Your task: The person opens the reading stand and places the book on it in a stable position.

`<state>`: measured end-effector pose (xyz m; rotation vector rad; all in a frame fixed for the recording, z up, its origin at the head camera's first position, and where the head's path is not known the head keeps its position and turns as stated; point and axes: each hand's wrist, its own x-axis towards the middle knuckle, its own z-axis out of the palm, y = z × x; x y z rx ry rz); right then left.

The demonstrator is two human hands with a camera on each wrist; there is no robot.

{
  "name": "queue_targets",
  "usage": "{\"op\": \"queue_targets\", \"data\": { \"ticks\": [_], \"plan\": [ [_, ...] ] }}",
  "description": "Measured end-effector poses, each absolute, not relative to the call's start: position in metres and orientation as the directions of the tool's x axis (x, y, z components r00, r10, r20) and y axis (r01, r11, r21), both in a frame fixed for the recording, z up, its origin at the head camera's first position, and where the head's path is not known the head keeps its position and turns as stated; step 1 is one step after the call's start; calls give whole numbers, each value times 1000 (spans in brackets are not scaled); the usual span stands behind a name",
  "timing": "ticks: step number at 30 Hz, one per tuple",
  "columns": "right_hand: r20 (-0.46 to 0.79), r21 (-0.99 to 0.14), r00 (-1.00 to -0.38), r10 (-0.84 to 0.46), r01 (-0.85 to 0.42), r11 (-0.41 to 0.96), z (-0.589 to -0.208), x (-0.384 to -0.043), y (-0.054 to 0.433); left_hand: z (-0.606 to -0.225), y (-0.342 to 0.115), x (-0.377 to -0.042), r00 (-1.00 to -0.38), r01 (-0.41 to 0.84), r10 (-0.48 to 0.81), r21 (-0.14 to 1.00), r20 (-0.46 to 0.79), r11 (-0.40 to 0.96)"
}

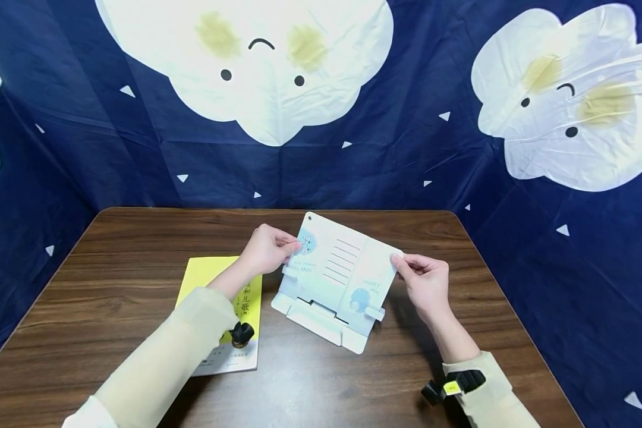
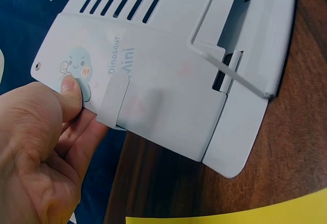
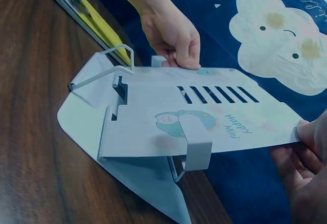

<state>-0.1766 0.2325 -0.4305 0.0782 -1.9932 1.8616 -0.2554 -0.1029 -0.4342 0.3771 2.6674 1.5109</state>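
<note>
A pale blue-and-white folding book stand [image 1: 321,288] with cartoon dinosaur prints and a row of slots is tilted over the middle of the table. Its left edge is pinched by my left hand [image 1: 264,248], thumb on the front beside a dinosaur print. My right hand [image 1: 429,285] pinches the upper right corner, thumb in front and fingers behind. In the right wrist view, the back panel [image 3: 214,106] leans up from the base plate [image 3: 82,121]. A bent wire [image 2: 230,70] and a side clip [image 2: 113,100] show in the left wrist view.
A yellow-covered book [image 1: 208,273] lies on the brown wooden table [image 1: 112,285], partly under my left forearm. Behind the table hangs a dark blue cloth [image 1: 139,160] printed with white clouds. Wrist cameras sit on both sleeves.
</note>
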Motion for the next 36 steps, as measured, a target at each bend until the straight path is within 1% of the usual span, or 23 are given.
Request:
{"op": "queue_targets", "data": {
  "ticks": [9, 15, 23, 36],
  "plan": [
    [323, -945, -916, 237, -299, 132, -431, -191, 236, -435, -104, -247, -969, 160, 241, 870, 49, 467],
    [325, -942, -922, 211, -297, 155, -428, -201, 237, -437, -106, -242, -970, 162, 235, 880, 59, 447],
    [290, -952, -938, 188, -264, 155, -427, -215, 237, -436, -108, -234, -973, 134, 227, 896, 38, 424],
    [294, -941, -940, 174, -253, 226, -425, -230, 233, -437, -113, -225, -973, 116, 230, 909, 23, 401]
  ]
}}
